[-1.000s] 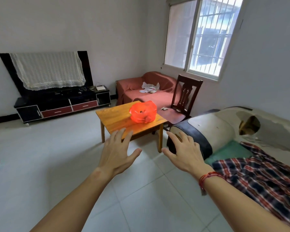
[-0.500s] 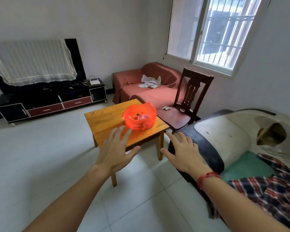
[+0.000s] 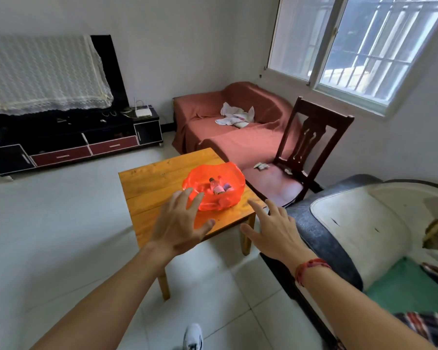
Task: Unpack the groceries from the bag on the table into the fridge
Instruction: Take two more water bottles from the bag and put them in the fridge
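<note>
- the left hand [image 3: 180, 228] is stretched out in front, palm down, its fingers [image 3: 180, 198] straight and spread apart, holding nothing.
- its fingertips overlap the near edge of the bag in the head view; whether they touch the plastic cannot be told.
- the right hand [image 3: 276, 231] is held out the same way, palm down, with its fingers [image 3: 257, 208] fanned open and nothing in them. it lies over the near right corner of the counter and is clear of the bag.
- a red string bracelet [image 3: 311, 267] sits on the right wrist.
- the bag [image 3: 197, 181], a see-through orange-red plastic one, stands open on the right half of the wooden counter [image 3: 157, 183].
- inside the bag are a few small bottles [image 3: 218, 186] with pinkish labels, lying close together; how many cannot be told.
- a dark wooden chair [image 3: 311, 137] stands just beside the counter's far right side, with small scraps on its seat.
- behind the chair is a sofa under a rust-red cover [image 3: 238, 132], with a crumpled white cloth [image 3: 235, 116] on its seat.
- along the left wall is a low black tv stand [image 3: 68, 145] with red drawer fronts. a lace cloth [image 3: 43, 74] is draped over the screen above it, and a white router [image 3: 142, 112] sits at its right end.
- a barred window [image 3: 364, 46] is at the upper right.
- on the right is a worn black and white couch [image 3: 352, 228] with a green cushion [image 3: 405, 291] and a plaid cloth [image 3: 430, 327] on it.
- the tip of a white shoe [image 3: 193, 335] shows on the tiled floor at the bottom edge.
</note>
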Demonstrator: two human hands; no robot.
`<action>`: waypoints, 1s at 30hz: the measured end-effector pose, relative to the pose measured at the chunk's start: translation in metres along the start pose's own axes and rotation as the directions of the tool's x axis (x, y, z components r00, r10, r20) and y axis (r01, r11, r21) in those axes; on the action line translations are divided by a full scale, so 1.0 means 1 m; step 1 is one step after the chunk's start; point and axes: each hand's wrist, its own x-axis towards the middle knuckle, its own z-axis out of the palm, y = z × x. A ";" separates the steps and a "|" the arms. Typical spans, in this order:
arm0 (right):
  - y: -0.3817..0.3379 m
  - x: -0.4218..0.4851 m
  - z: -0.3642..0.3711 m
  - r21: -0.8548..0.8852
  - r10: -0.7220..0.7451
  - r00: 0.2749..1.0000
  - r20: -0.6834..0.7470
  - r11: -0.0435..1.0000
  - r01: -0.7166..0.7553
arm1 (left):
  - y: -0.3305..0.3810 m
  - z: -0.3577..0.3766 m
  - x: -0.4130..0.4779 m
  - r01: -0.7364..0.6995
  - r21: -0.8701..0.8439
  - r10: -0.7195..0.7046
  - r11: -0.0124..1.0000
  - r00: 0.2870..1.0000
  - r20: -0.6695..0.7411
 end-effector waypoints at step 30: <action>0.020 0.376 0.120 -0.007 0.019 0.944 0.330 1.000 -0.018 | -0.136 0.196 0.290 0.231 -0.175 -0.144 0.957 0.904 0.403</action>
